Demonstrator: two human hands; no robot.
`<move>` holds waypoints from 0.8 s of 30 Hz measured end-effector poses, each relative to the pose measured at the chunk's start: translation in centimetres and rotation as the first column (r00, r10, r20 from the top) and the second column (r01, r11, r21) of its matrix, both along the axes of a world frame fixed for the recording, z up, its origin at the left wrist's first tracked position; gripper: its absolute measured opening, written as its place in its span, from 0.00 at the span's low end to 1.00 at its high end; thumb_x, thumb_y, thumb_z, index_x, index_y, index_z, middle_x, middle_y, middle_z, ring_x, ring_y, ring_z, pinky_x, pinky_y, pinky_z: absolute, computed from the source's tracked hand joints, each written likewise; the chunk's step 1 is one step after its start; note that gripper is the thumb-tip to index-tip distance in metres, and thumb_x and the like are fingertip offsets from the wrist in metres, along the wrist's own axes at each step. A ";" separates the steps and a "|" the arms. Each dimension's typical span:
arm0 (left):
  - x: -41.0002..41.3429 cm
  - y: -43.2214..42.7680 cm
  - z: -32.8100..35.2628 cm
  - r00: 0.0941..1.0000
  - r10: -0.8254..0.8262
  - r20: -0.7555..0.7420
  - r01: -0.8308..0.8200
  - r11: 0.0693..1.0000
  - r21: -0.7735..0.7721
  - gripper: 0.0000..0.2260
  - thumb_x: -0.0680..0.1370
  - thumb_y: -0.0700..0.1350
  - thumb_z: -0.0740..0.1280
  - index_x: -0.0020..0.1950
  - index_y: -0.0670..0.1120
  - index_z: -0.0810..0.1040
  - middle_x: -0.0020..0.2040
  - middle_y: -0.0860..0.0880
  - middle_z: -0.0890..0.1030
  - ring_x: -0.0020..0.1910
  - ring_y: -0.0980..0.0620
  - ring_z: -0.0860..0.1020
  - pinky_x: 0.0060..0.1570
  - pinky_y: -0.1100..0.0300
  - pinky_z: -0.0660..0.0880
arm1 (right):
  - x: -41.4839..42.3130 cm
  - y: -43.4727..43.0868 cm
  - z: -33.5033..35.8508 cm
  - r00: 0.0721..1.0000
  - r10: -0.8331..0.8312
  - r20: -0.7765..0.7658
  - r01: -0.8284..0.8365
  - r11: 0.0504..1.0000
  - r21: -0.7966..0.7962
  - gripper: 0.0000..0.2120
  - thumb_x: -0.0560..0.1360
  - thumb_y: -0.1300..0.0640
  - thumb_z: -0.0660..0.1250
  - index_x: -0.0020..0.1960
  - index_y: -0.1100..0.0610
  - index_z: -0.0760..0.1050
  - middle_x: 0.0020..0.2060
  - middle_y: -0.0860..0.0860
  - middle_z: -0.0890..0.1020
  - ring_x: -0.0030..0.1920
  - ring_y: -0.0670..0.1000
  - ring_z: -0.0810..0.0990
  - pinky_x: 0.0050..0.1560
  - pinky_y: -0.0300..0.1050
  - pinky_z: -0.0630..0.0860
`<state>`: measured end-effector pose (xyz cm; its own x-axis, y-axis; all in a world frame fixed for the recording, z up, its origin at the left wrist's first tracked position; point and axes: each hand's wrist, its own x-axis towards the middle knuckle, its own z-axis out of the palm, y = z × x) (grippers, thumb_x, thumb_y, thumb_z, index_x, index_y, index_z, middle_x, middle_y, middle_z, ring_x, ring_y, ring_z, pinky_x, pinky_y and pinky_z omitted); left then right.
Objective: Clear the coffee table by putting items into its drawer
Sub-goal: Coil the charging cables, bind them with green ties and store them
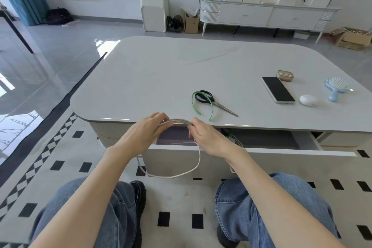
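Sitting before a white coffee table (161,70), a person in blue jeans holds a pale grey cable (179,121) above the table's open drawer (261,152). The left hand (148,130) has its fingers curled around one end of a bundle of several gathered strands. The right hand (208,140) grips the other end, fingers bent over it. Between the hands the strands run left to right in a shallow upward arch, level with the table's near edge. Below them a slack loop of the same round, matte cord hangs across the drawer's flat white front, its long axis also lying across the view. A dull purple surface shows inside the drawer between the hands, and thin wires (233,138) lie just right of the right hand.

On the glossy, faintly veined tabletop with rounded corners, black-handled scissors (213,101) rest with metal blades closed and pointing to the near right. A thin green strip (193,100) curves around their handles. Further right, a smartphone (278,89) lies with its dark screen up, its long axis running from far left to near right. A small rounded tan case (284,75) sits just beyond its far end, and a smooth white oval case (307,100) sits beside its near end. At the far right a light-blue hairbrush (337,87) lies with its round head away and its handle toward the person.
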<state>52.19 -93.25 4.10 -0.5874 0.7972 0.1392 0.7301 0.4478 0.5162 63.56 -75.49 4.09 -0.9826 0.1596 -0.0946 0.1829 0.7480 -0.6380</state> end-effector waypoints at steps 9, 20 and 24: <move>0.2 0.4 -0.4 0.988 -0.033 0.151 0.022 0.997 0.076 0.09 0.84 0.48 0.54 0.46 0.48 0.70 0.43 0.53 0.72 0.41 0.56 0.70 0.44 0.61 0.66 | -0.1 -0.8 0.0 0.999 0.039 0.018 -0.036 0.987 -0.158 0.05 0.78 0.57 0.56 0.51 0.50 0.70 0.43 0.46 0.81 0.47 0.50 0.79 0.51 0.49 0.74; 0.9 0.9 0.2 0.985 -0.016 0.174 -0.026 0.971 0.238 0.07 0.82 0.50 0.58 0.56 0.51 0.71 0.37 0.52 0.72 0.38 0.58 0.70 0.40 0.64 0.66 | -0.5 -1.2 0.7 0.998 -0.025 -0.061 -0.003 0.904 -0.427 0.16 0.84 0.56 0.51 0.38 0.55 0.65 0.29 0.48 0.70 0.34 0.50 0.74 0.46 0.45 0.73; 1.2 1.4 0.7 0.953 0.034 0.300 -0.126 0.948 0.291 0.06 0.81 0.50 0.61 0.56 0.49 0.71 0.36 0.48 0.70 0.33 0.53 0.67 0.34 0.61 0.67 | -0.4 -1.4 1.4 0.999 -0.005 -0.035 -0.015 0.829 -0.558 0.17 0.84 0.55 0.51 0.38 0.56 0.63 0.28 0.50 0.66 0.32 0.49 0.70 0.38 0.36 0.71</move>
